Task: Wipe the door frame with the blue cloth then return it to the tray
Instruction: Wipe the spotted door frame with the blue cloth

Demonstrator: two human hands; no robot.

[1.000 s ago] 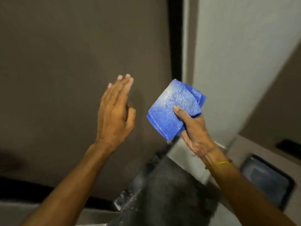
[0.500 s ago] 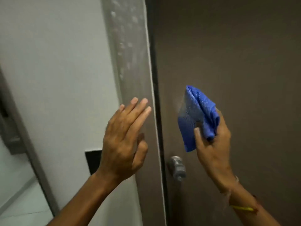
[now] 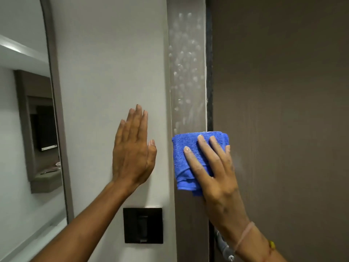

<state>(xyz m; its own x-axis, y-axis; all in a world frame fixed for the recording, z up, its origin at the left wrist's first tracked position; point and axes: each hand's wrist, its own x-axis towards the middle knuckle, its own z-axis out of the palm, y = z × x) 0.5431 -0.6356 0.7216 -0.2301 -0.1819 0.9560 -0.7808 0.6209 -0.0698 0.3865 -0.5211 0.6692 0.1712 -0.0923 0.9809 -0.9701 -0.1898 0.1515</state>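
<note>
Moved since half a second back: blue cloth point(image 3: 190, 159), then held off the surface in front of the door, now pressed flat on the door frame point(image 3: 186, 72). Means wiping contact made; stroke judged just begun.

Blue cloth: folded pad, spans the frame's width, right edge reaching over the dark gap toward the door. Sits at roughly centre of view, slightly toward 4 o'clock.

Right hand point(image 3: 213, 173): laid over the cloth, fingers point(image 3: 204, 148) spread and flat, palm pinning the pad to the frame rather than pinching it. Thin band at the wrist.

Door frame: vertical grey-brown strip. From the cloth toward 12 o'clock, covered in pale droplets and streaks, apparently spray or foam, not yet wiped. Below the cloth, toward 6 o'clock, looks plain and free of marks.

Left hand point(image 3: 133, 148): at 9 o'clock of the cloth, open, fingers together and extended, holding nothing; flat against or just off the wall point(image 3: 113, 72), contact not certain.

Door point(image 3: 283, 110): brown panel at 3 o'clock of the frame; metal handle point(image 3: 224, 248) partly visible at 5 o'clock, behind the right wrist.

Switch plate point(image 3: 143, 225): dark square on the wall at 7 o'clock of the cloth.

Mirror point(image 3: 28, 129): at far 9 o'clock.

Tray: not in view; return step not yet due. Judged next need: upward pass through the droplets.
</note>
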